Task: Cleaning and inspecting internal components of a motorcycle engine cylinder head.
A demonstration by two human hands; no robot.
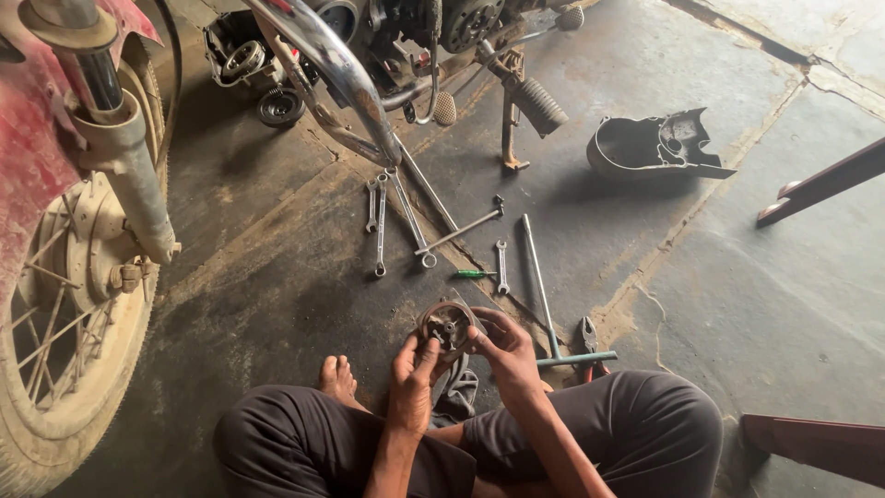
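I sit on a concrete floor with my knees drawn up. A round rusty metal part (pixel 447 325), like a small clutch or hub disc, is held in front of me by both hands. My left hand (pixel 412 373) grips its lower left edge. My right hand (pixel 502 348) holds its right side, fingers curled over the rim. A grey rag (pixel 456 392) hangs below the part between my legs.
Several spanners (pixel 392 217) lie on the floor ahead, with a green-handled screwdriver (pixel 473 274), a long T-handle wrench (pixel 546 295) and pliers (pixel 588 337). A motorcycle's front wheel (pixel 69 304) stands left, its engine and exhaust pipe (pixel 341 74) ahead. A dark cover (pixel 650 148) lies far right.
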